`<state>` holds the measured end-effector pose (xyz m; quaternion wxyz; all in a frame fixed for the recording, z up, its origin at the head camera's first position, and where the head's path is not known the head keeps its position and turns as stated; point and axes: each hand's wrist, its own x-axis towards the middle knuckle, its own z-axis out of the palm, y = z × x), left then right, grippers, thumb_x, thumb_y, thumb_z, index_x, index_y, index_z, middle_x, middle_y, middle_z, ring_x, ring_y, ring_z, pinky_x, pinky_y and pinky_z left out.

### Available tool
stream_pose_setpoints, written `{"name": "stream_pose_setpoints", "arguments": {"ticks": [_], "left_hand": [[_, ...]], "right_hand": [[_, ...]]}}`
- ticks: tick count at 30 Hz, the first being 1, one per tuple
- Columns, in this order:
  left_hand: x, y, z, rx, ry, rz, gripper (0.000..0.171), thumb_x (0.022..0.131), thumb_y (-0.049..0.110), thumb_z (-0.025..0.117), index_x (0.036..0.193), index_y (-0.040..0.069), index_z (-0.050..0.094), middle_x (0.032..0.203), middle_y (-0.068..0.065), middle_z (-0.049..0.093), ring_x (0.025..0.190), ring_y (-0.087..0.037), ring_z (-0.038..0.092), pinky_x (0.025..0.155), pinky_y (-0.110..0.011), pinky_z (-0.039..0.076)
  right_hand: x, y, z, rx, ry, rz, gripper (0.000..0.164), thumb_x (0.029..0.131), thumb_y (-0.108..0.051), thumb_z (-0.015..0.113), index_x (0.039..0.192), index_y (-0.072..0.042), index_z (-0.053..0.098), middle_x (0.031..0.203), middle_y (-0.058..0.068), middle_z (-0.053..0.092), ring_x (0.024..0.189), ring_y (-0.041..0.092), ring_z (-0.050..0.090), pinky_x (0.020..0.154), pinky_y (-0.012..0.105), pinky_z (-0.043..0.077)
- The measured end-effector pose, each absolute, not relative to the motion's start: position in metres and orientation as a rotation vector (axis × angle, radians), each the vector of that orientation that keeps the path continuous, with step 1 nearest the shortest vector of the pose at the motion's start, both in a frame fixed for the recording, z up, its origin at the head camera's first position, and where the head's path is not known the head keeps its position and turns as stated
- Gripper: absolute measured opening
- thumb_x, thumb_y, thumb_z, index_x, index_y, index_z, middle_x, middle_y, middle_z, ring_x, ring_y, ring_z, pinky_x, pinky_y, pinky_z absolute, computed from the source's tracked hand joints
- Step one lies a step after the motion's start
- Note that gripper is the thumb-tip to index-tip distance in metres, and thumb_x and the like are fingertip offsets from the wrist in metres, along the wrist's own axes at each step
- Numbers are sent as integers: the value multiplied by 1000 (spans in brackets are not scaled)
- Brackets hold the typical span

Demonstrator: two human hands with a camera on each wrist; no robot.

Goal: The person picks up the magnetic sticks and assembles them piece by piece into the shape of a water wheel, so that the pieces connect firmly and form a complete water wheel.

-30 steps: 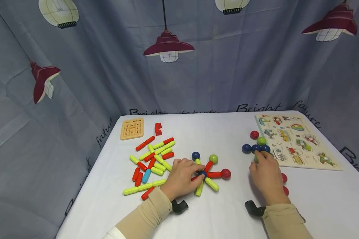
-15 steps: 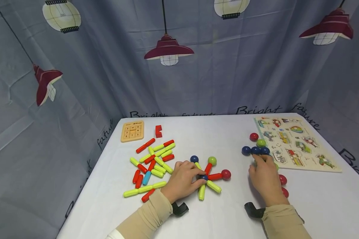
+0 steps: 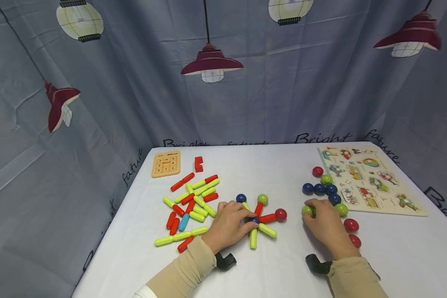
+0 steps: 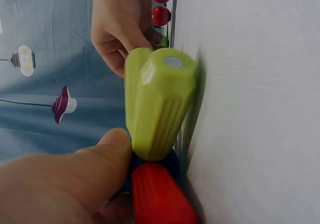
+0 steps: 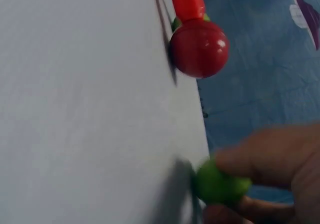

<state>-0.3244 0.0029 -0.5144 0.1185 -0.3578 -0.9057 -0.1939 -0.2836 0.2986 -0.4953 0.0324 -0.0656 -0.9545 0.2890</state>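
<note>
Green ball [image 3: 307, 210] is pinched in right grip [image 3: 328, 225], blue ball [image 3: 254, 220] in left grip [image 3: 227, 223]; left wrist view alone shows a stick's pale end [image 4: 173, 62].

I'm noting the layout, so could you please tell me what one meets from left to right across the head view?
Wooden number board, light blue rod, red notched block, left hand, green ball on a red rod, red ball on another red rod, green ball held by the right hand, puzzle board.
</note>
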Motion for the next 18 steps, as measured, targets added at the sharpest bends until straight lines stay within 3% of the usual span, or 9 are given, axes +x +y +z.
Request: {"name": "stream_pose_setpoints", "arguments": {"ticks": [2,6,18], "left_hand": [[-326,4,-513,-1027,-2650,-577,30,95,51,70,115,31,78,105,15,70,101,-8,57,89,-34,35],[-330,6,-508,-996,-2641,-589,29,94,52,71,114,31,78,103,16,71,101,-8,58,90,-36,35],[-335,4,-507,-971,-2632,-576,30,93,53,72,113,31,78,99,16,70,98,-9,57,88,-36,34]], "right_hand": [[-282,297,-492,-131,-2978,1005,41,91,-15,74,128,-1,62,118,21,62,98,34,59,82,47,57],[-281,294,-487,88,-2978,1240,35,85,-13,80,116,-9,64,101,7,64,85,22,57,66,30,50],[-279,279,-481,431,-2924,1405,37,81,-15,87,109,-17,62,93,3,61,80,18,56,62,24,49]]}}
